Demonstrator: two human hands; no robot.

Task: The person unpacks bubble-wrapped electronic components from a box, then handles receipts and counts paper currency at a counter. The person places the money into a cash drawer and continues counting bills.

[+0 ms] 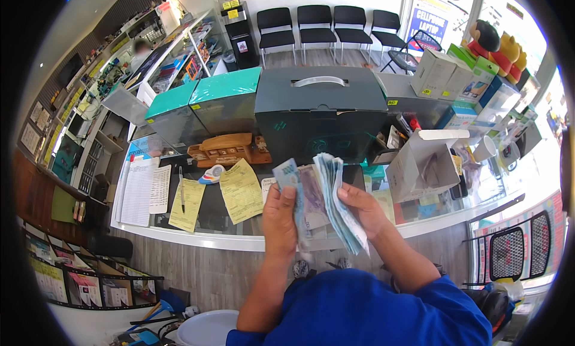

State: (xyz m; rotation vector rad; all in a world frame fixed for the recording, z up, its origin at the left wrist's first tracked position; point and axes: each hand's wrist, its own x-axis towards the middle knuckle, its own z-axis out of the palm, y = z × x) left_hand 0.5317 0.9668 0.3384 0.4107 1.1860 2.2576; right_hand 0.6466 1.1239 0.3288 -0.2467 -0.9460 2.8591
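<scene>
My left hand [280,221] is closed on a few bluish banknotes [288,173], its thumb pressed on their face. A thicker fanned bundle of banknotes [336,205], mostly light blue, stands upright in my right hand [363,209], with the thumb along its side. Between the two lots a purple banknote [312,196] shows; which hand holds it I cannot tell. Both hands are above the front edge of a glass counter [206,231]. Left of them on the glass lie two yellow written slips [241,192], a pen [182,187] and a lined sheet [136,193].
A large dark box with a handle [320,115] stands behind my hands, beside teal-topped boxes [224,97] and a carved wooden piece [226,149]. An open white box [424,166] sits to the right. Black chairs [314,29] line the far wall. Someone [142,51] is at the far left.
</scene>
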